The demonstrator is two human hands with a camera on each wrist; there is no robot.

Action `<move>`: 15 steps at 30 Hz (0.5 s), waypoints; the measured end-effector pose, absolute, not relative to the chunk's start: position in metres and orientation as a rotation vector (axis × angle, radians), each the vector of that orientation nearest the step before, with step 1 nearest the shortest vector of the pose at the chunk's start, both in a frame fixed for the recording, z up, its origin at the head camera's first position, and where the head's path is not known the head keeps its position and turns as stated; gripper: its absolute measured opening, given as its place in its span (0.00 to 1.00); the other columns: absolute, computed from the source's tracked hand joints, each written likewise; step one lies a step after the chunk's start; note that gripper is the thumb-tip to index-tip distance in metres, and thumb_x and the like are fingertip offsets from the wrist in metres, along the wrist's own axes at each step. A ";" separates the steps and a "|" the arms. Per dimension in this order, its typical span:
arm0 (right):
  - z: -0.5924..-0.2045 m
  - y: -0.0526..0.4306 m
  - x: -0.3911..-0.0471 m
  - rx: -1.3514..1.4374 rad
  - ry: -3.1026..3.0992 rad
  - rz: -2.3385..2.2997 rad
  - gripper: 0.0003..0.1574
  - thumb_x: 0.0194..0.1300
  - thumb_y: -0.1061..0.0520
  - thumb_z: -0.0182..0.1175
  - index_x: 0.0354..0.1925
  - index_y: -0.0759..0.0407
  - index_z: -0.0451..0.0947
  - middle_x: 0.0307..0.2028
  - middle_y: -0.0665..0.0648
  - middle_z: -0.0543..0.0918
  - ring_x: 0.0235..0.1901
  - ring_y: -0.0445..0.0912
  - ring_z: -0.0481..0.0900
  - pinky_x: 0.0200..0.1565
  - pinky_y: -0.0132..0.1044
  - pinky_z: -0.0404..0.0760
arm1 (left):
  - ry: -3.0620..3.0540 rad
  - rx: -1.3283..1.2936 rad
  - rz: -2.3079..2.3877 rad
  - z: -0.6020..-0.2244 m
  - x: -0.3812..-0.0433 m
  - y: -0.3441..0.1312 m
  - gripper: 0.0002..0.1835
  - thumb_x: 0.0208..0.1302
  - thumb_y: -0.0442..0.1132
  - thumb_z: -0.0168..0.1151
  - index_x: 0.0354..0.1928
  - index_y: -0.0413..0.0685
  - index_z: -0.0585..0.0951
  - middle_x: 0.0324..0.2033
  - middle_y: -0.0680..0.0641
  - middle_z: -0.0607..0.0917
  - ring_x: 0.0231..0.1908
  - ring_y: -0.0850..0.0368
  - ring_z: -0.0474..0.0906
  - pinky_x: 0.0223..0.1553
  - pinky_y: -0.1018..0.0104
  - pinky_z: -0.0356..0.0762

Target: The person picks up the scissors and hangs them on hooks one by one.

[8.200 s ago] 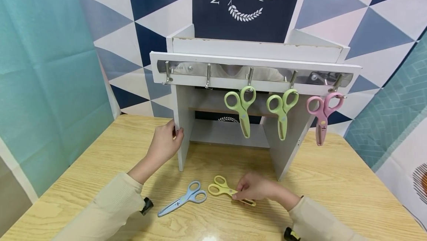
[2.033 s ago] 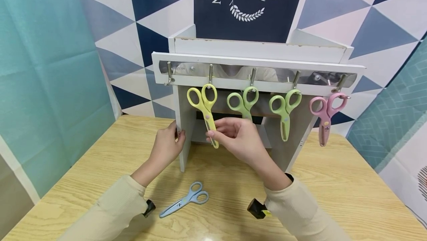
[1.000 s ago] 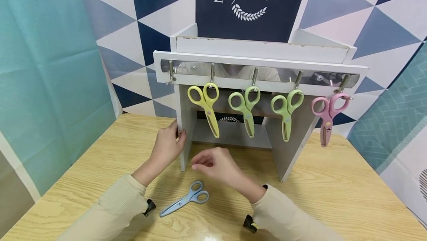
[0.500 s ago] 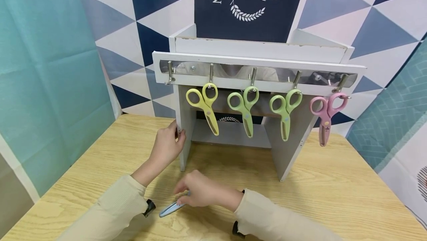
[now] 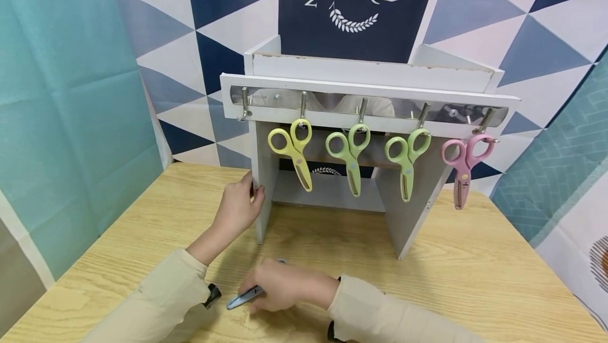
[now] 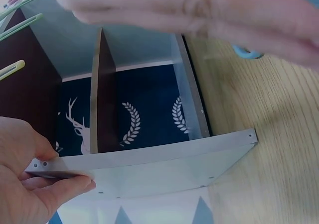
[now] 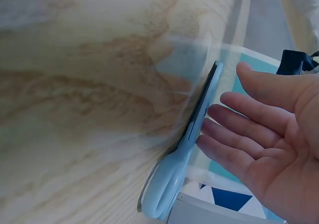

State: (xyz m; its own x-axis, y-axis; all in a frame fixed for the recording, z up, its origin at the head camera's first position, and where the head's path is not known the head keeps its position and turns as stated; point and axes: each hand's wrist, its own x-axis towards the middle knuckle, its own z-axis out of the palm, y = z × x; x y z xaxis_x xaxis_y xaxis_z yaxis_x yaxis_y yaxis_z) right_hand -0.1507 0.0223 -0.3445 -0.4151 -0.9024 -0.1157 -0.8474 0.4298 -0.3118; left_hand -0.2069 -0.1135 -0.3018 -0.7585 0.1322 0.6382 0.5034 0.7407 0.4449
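Note:
Blue scissors (image 5: 249, 296) lie on the wooden table, partly hidden under my right hand (image 5: 280, 285) in the head view. In the right wrist view, the fingers (image 7: 229, 129) of that hand are beside the scissors' blades (image 7: 199, 109), the thumb held away from them. My left hand (image 5: 236, 207) grips the front edge of the white shelf unit's side panel (image 5: 264, 195), thumb on one face. Yellow scissors (image 5: 298, 156), two pairs of green scissors (image 5: 351, 162) and pink scissors (image 5: 463, 166) hang by a handle loop from the hook rail (image 5: 332, 102).
The leftmost hook (image 5: 245, 101) carries nothing. The shelf unit stands on the wood-grain table (image 5: 475, 258), before a patterned cloth backdrop (image 5: 223, 21). A teal curtain (image 5: 71, 95) hangs at the left.
The yellow scissors went from the table to the second hook, held by my right hand, which let go. That hand then came down to the blue scissors. My left hand stayed put.

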 end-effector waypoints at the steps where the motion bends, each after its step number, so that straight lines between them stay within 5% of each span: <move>1: -0.344 0.023 -0.149 -1.515 2.416 -0.303 0.18 0.60 0.55 0.66 0.50 0.53 0.83 0.42 0.47 0.88 0.19 0.26 0.67 0.30 0.12 0.66 | -2.350 -0.480 -0.829 -0.302 -0.207 -0.113 0.09 0.62 0.31 0.57 0.42 0.33 0.77 0.21 0.42 0.82 0.19 0.56 0.73 0.20 0.68 0.69; 4: -0.344 0.028 -0.144 -1.494 2.395 -0.324 0.18 0.61 0.55 0.65 0.51 0.53 0.83 0.38 0.47 0.89 0.13 0.29 0.54 0.24 0.14 0.63 | -2.352 -0.483 -0.833 -0.302 -0.206 -0.113 0.09 0.62 0.31 0.57 0.42 0.32 0.77 0.22 0.41 0.82 0.20 0.55 0.74 0.21 0.67 0.71; 9: -0.343 0.039 -0.137 -1.496 2.402 -0.348 0.15 0.62 0.55 0.65 0.48 0.53 0.84 0.36 0.45 0.89 0.12 0.26 0.54 0.19 0.16 0.61 | -2.358 -0.480 -0.846 -0.301 -0.205 -0.113 0.09 0.63 0.31 0.56 0.43 0.32 0.77 0.23 0.40 0.83 0.21 0.54 0.76 0.22 0.65 0.73; 15: -0.345 0.057 -0.131 -1.490 2.457 -0.385 0.14 0.60 0.55 0.66 0.46 0.54 0.85 0.36 0.45 0.89 0.16 0.22 0.59 0.24 0.13 0.66 | -2.356 -0.484 -0.846 -0.300 -0.205 -0.114 0.10 0.63 0.31 0.56 0.44 0.32 0.77 0.25 0.40 0.85 0.23 0.53 0.78 0.23 0.64 0.75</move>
